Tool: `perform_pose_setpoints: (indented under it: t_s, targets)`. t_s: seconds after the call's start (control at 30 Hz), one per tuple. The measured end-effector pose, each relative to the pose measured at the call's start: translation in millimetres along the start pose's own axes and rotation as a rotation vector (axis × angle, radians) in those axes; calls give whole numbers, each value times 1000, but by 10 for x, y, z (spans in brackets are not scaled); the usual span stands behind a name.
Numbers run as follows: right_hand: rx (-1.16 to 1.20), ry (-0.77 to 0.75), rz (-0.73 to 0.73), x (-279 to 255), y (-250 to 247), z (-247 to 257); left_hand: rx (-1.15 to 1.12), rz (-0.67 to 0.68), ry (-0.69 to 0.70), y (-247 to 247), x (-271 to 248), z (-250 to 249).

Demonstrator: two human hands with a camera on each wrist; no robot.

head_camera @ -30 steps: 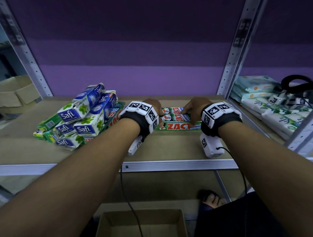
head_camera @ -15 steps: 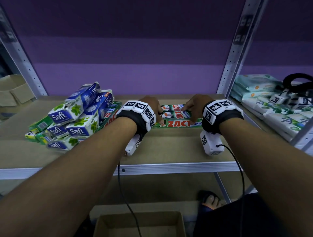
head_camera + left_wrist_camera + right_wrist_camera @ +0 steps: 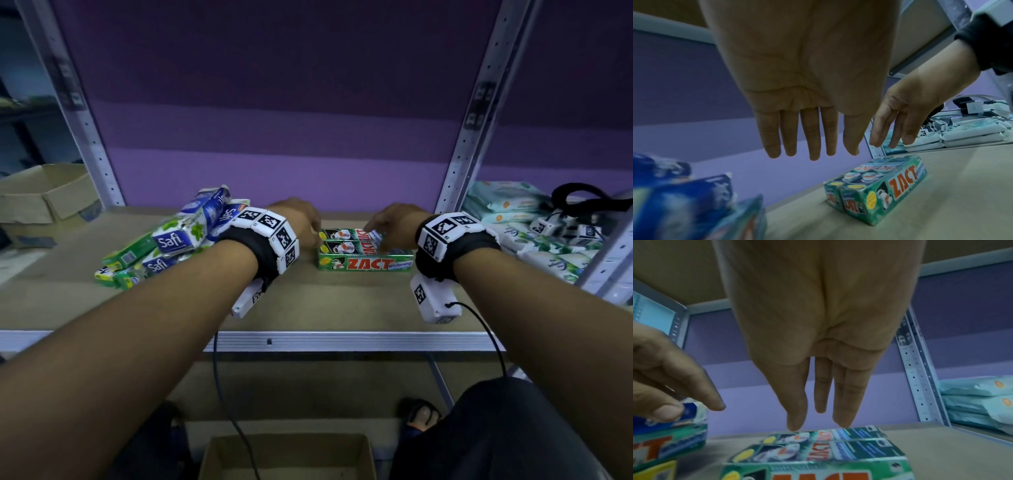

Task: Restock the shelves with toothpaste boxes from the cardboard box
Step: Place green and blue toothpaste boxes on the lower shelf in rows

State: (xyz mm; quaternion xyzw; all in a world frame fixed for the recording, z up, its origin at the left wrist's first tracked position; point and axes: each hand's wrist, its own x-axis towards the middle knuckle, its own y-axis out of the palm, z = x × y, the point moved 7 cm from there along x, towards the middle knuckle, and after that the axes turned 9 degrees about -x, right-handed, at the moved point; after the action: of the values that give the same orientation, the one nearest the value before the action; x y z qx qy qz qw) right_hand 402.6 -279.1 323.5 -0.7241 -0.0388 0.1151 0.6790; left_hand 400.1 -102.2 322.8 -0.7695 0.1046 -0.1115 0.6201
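Two green Zact toothpaste boxes lie side by side, flat on the shelf board. My left hand hovers over their left end; in the left wrist view its fingers are straight, hold nothing and are clear of the boxes. My right hand is over their right end. In the right wrist view its straight fingertips sit just at the top of the far box; whether they touch it I cannot tell. The cardboard box stands on the floor below.
A loose pile of blue and green Safi boxes lies at the shelf's left. Wet-wipe packs fill the neighbouring bay behind a metal upright. Another cardboard box sits far left. Cables hang from both wrists.
Both hands stay at the ends of the Zact boxes, which have not moved. The head view has shifted a little.
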Motion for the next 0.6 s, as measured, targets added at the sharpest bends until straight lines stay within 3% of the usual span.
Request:
perform_pose_setpoints:
  t_s: [0.37,0.6]
  targets:
    - [237,-72,-70,-156,-495,875,53,-152,-91,-851,-831,769]
    - [243,-139,-31,-63,-593,1498,35,-141,-243,-1016,-1110,1337]
